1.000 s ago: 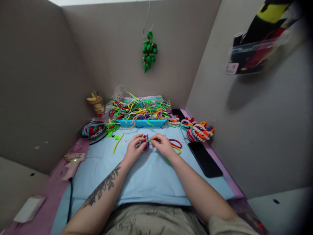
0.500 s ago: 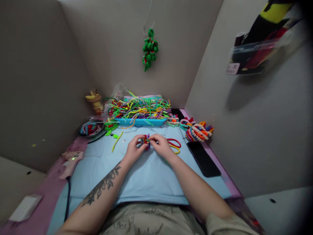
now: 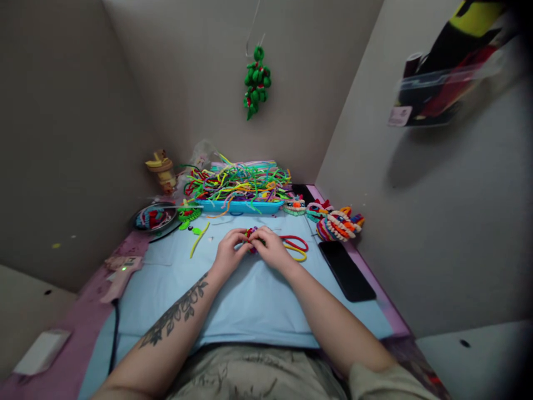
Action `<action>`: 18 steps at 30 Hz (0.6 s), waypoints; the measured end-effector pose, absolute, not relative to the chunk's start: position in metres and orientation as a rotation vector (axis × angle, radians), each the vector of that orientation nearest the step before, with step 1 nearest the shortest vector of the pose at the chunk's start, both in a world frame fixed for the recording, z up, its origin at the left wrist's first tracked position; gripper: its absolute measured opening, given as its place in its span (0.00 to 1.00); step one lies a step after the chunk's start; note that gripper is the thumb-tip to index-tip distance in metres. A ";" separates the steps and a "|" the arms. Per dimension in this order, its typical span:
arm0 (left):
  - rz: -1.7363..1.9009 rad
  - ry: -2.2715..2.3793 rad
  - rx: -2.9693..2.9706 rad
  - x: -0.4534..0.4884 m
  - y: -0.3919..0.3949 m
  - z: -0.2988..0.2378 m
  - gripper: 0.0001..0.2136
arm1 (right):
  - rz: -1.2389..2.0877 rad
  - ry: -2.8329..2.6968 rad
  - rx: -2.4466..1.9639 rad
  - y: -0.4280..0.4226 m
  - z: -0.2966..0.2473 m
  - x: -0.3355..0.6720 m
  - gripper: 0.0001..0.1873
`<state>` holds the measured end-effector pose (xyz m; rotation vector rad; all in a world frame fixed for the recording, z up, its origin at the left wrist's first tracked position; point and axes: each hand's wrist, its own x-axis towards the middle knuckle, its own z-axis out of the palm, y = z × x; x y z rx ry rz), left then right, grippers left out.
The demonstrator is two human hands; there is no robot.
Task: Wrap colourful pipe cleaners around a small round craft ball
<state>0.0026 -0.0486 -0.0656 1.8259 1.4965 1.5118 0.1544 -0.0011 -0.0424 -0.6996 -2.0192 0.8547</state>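
Observation:
Between my two hands, over the light blue cloth (image 3: 237, 294), is a small multicoloured pipe-cleaner figure (image 3: 251, 234) in red, purple and yellow, mostly covered by fingers. My left hand (image 3: 230, 250) is closed on its left side with thumb and fingers. My right hand (image 3: 270, 248) pinches at its right side, the fingertips bent inward. Just right of that hand lie a red pipe cleaner (image 3: 297, 240) and a yellow pipe cleaner (image 3: 300, 258), both curved into loops. To the left rest a yellow-green pipe cleaner (image 3: 199, 240) and a small bright green piece (image 3: 196, 230).
A blue tray (image 3: 241, 208) heaped with pipe cleaners stands at the back. On the right are a black phone (image 3: 347, 270) and finished fuzzy figures (image 3: 339, 225). On the left sit a metal bowl (image 3: 172, 218), a pink glue gun (image 3: 120, 278) with its cord, and a white box (image 3: 41, 353).
My right hand has shifted slightly left and closed in over the figure, covering more of it. My left hand stays in nearly the same place.

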 end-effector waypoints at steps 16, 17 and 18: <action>1.553 1.634 2.061 0.001 -0.054 -0.058 0.04 | 0.820 -1.919 -0.738 -0.001 -0.052 0.150 0.04; 1.540 1.659 2.067 0.002 -0.055 -0.057 0.04 | 0.806 -1.921 -0.735 -0.002 -0.052 0.150 0.04; 1.520 1.686 2.071 0.002 -0.056 -0.057 0.04 | 0.792 -1.925 -0.730 -0.003 -0.052 0.150 0.04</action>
